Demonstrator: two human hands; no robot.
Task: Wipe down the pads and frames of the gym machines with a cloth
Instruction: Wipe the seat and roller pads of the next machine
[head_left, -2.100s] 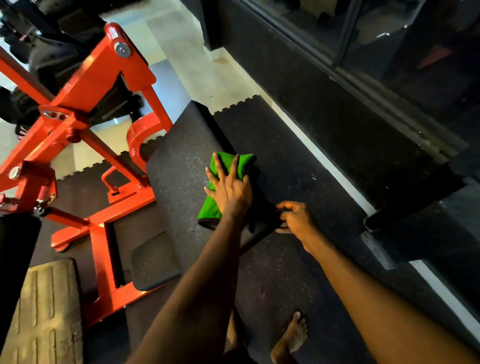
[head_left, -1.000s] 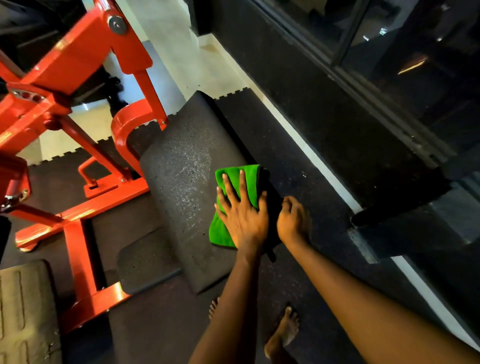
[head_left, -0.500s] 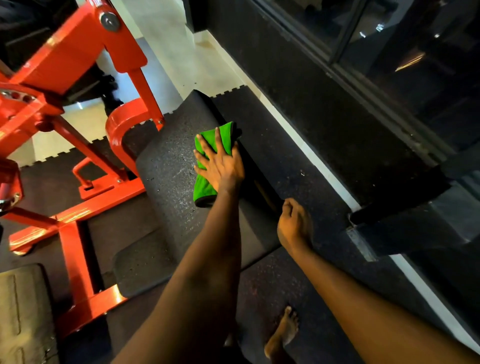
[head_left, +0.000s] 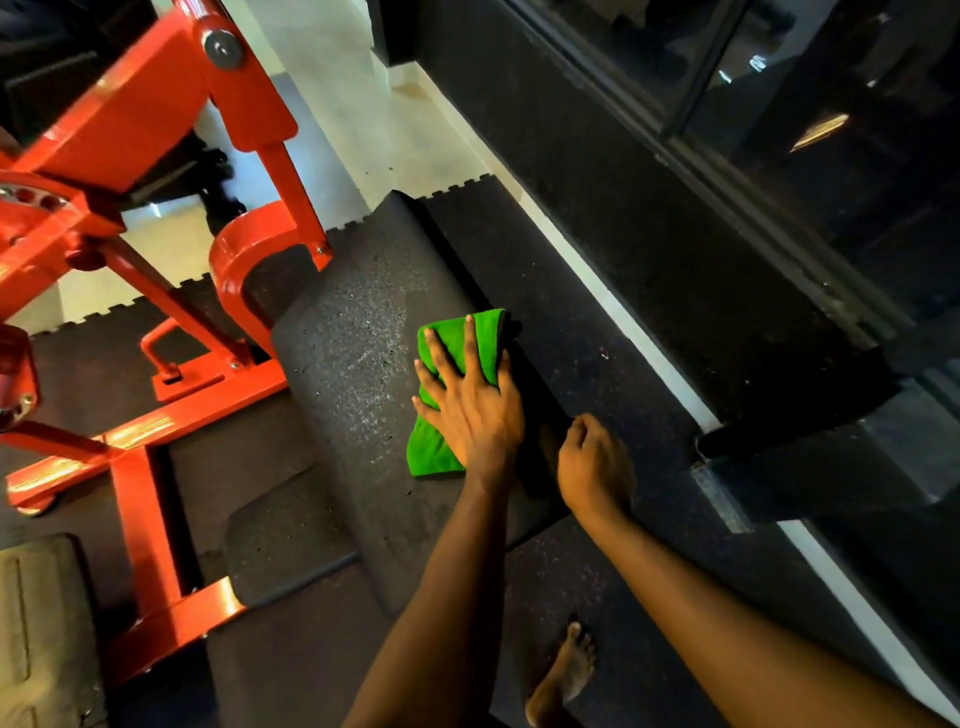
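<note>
head view: spread left hand (head_left: 470, 410) presses folded green cloth (head_left: 430, 452) on black speckled pad (head_left: 358, 332); red metal frame (head_left: 140, 519) seems not wiped yet.

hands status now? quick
Left hand: open, flat fingers pressing the green cloth onto the pad.
Right hand: fingers curled at the pad's edge; grip cannot be told.

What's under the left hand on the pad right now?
A folded green cloth, pressed flat by the left hand onto the dark speckled rubber pad. The cloth's middle and the pad beneath are covered.
</note>
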